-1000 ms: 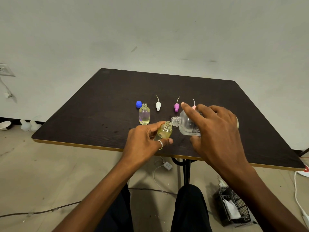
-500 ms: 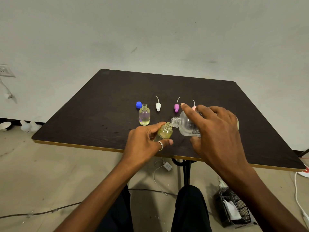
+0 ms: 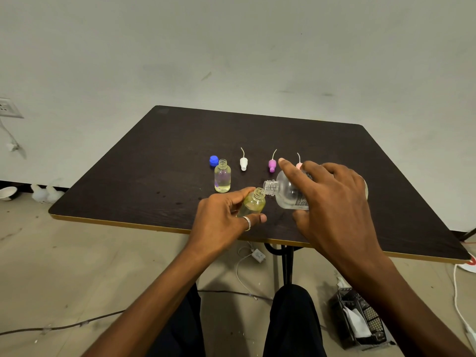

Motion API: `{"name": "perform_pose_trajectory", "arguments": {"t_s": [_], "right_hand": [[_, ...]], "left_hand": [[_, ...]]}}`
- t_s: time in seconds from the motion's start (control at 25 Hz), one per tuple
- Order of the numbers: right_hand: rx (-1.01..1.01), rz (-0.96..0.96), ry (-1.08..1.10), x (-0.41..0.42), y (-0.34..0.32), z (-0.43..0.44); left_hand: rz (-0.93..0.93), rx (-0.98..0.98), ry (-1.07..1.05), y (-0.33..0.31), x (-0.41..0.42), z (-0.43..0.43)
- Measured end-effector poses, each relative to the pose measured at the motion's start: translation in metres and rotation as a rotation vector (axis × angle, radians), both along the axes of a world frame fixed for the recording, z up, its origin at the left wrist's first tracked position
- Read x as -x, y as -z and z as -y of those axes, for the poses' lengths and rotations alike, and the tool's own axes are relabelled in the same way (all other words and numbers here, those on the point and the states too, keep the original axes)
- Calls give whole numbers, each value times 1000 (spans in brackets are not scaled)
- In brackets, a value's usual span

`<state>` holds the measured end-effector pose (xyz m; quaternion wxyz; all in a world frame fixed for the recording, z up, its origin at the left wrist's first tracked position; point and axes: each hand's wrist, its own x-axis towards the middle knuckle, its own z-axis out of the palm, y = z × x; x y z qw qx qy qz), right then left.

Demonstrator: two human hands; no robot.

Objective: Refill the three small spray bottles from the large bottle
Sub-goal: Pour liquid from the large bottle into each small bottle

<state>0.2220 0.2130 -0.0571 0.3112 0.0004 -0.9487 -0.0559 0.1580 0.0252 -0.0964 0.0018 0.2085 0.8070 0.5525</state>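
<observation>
your left hand (image 3: 221, 222) is wrapped around a small bottle (image 3: 253, 203) of yellowish liquid, tilted, just above the near part of the dark table (image 3: 257, 140). your right hand (image 3: 332, 202) grips the large clear bottle (image 3: 286, 191) tipped on its side, its open mouth touching the small bottle's neck. another small bottle (image 3: 222, 177) stands upright and uncapped to the left, with a blue cap (image 3: 213, 160) just behind it. a white spray top (image 3: 243, 163), a purple one (image 3: 272, 164) and a pink one (image 3: 298, 164), partly hidden by your fingers, lie in a row behind.
</observation>
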Motion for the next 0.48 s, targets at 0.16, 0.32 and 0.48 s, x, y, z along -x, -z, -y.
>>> {"name": "perform_pose_trajectory", "arguments": {"t_s": [0.16, 0.32, 0.48], "right_hand": [[7, 3, -2, 1, 0, 0], [3, 3, 0, 0, 0, 0], [3, 13, 6, 0, -1, 0]], "left_hand": [[-13, 12, -2, 0, 0, 0], [-9, 12, -2, 1, 1, -1], [-9, 19, -5, 0, 0, -1]]}}
